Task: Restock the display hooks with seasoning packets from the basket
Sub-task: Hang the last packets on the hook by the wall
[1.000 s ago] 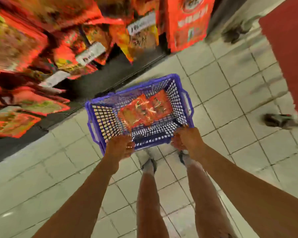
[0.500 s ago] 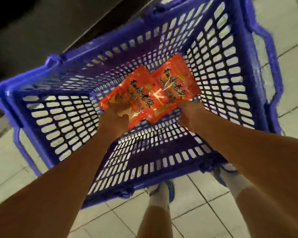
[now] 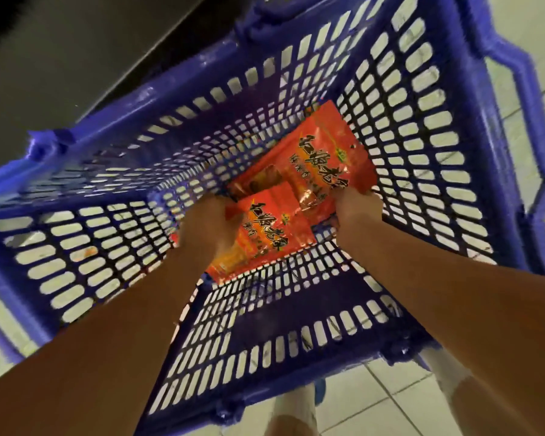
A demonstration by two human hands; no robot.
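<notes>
Down inside the blue slotted plastic basket (image 3: 422, 127), both of my hands are at work on the red foil seasoning packets. My left hand (image 3: 208, 225) grips the nearer red packet with black lettering (image 3: 265, 234) along its left edge, my fingers curled round it so that the packet tilts up off the basket floor. My right hand (image 3: 357, 206) pinches the near right corner of the farther red packet (image 3: 321, 158), which lies flatter against the bottom, its far end toward the right wall of the basket. The nearer packet overlaps the lower end of the farther one, so the two touch. A further strip of red packet shows under my left wrist, though I cannot tell whether it is a separate one. The basket stands on a floor of pale square tiles (image 3: 390, 401), and its blue carrying handle (image 3: 523, 89) hangs folded down outside the right rim. Beyond the far left rim there is a dark base panel (image 3: 76, 58). Below the near wall of the basket I see my own legs and a white sock (image 3: 444, 372).
</notes>
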